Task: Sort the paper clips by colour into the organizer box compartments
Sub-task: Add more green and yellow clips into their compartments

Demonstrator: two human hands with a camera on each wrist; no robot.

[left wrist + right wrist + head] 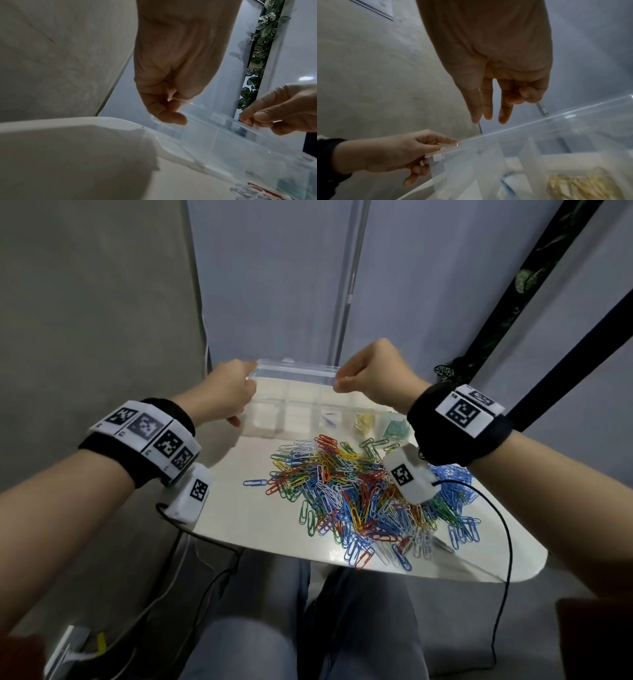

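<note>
The clear lid (296, 370) is pinched at either end by the left hand (229, 392) and right hand (373, 378); below the wrists, mixed paper clips (359, 498) are heaped.

A white table (219, 508) with rounded corners is sitting in front of me, over my knees. A loose heap of paper clips (359, 498) in red, blue, green, yellow and white is sprawling across its middle and right side, with one blue clip (255, 483) lying apart to the left of the heap. At the far edge a clear organizer box (294, 419) is resting on the tabletop, just beyond the heap. A black cable (503, 529) is trailing across the right side of the table.
</note>
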